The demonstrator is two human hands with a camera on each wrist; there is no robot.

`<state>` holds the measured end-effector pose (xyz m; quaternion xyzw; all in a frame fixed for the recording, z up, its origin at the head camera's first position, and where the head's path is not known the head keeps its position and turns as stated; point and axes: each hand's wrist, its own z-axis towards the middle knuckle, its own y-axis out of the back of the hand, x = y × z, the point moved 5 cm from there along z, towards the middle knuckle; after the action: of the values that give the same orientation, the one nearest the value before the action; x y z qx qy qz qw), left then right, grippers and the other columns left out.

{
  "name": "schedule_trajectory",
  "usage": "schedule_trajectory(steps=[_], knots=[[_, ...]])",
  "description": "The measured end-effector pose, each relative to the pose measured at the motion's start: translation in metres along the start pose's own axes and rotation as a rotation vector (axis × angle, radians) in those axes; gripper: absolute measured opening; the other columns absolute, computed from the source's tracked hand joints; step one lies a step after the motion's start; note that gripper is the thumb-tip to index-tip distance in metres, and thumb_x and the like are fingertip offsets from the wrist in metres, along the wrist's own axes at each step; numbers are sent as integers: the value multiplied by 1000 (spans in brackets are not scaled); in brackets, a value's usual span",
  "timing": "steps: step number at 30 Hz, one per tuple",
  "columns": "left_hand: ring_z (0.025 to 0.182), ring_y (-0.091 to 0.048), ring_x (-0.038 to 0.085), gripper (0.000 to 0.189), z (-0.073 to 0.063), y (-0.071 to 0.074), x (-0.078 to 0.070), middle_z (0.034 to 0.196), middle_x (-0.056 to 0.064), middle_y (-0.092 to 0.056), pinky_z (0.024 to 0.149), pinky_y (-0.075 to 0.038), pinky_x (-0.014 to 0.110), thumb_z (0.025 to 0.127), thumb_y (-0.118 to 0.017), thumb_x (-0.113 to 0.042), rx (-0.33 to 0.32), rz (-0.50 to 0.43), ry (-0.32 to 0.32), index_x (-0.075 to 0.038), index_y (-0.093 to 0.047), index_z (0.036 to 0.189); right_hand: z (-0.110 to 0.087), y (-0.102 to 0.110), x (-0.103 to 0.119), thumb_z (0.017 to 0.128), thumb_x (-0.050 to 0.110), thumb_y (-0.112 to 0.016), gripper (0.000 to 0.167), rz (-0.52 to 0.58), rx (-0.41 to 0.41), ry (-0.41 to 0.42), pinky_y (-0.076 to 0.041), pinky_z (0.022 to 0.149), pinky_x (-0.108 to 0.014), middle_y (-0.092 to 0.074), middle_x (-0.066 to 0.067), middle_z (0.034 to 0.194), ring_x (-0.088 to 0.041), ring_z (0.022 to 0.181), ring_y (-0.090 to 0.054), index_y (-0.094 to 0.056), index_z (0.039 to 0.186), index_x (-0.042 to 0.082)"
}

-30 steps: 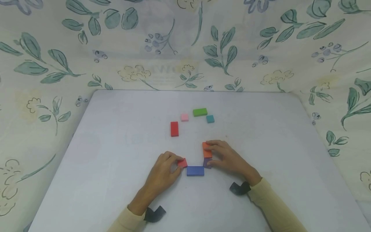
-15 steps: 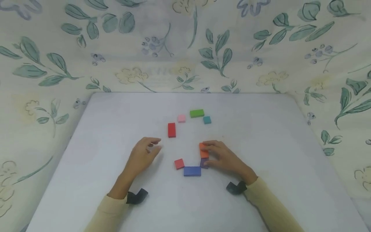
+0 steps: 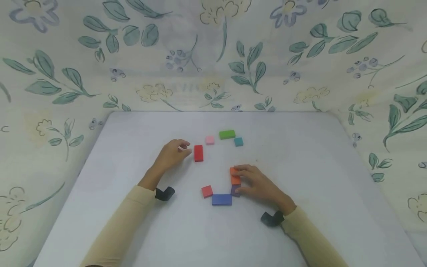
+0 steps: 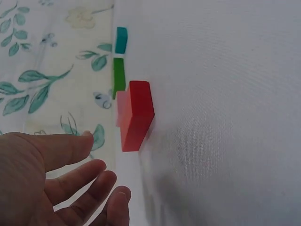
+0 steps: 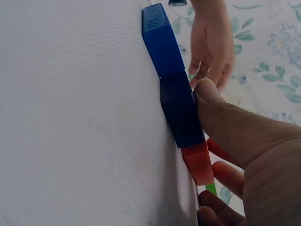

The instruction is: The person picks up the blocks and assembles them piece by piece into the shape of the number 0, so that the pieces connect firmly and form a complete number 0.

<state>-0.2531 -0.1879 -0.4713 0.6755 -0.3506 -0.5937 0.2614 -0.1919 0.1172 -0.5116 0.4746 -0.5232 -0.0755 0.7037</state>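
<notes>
My left hand (image 3: pixel 169 155) is just left of the upright-lying red block (image 3: pixel 198 153), fingers spread and apart from it; the left wrist view shows the gap between the fingertips and the red block (image 4: pixel 137 115). My right hand (image 3: pixel 260 184) holds the orange block (image 3: pixel 235 177), with fingers over its right and far side. Its thumb (image 5: pixel 211 101) touches the dark purple block (image 3: pixel 235 190), which adjoins the orange one. A blue block (image 3: pixel 221 200) meets the purple block's near left corner. A small pinkish-red block (image 3: pixel 207 191) sits tilted at the blue block's far left corner.
Toward the back of the white table (image 3: pixel 300 155) lie a pink block (image 3: pixel 209 140), a green block (image 3: pixel 227 134) and a teal block (image 3: pixel 238 141), forming a loose arc. A floral cloth (image 3: pixel 200 89) rises behind the table's far edge.
My left hand has let go of the small pinkish-red block and moved away, then forward to beside the red block. That small block now sits slightly turned. My right hand has stayed in place.
</notes>
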Motion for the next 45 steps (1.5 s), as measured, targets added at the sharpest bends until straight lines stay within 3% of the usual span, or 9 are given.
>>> schedule_trajectory(steps=[5,11,22,45], knots=[[119,-58,32,43,15,-10,-3,132,14,-60,97,-52,47,97,-62,-31,49,-49,31,-10,-58,135,1,0,0,85,34,-80,55,11,1,8,-43,112,-46,-50,5,148,-20,141,-42,-61,136,25],[119,-57,33,46,22,-16,-2,132,16,-60,99,-51,48,95,-65,-30,85,-71,33,-9,-58,136,1,-1,0,85,34,-79,55,12,6,-6,-41,113,-45,-49,6,149,-19,142,-40,-61,136,26],[118,-54,34,52,25,-20,-6,134,16,-57,101,-49,50,93,-69,-29,132,-27,-26,-6,-57,138,0,2,-1,84,34,-80,55,10,-6,5,-40,114,-47,-50,5,148,-21,142,-40,-62,135,23],[124,-53,35,48,27,-25,-2,134,17,-56,102,-48,50,92,-69,-23,123,-29,-3,-6,-58,136,0,1,-3,85,36,-79,55,6,-1,5,-41,113,-47,-49,5,149,-21,142,-40,-61,136,25]])
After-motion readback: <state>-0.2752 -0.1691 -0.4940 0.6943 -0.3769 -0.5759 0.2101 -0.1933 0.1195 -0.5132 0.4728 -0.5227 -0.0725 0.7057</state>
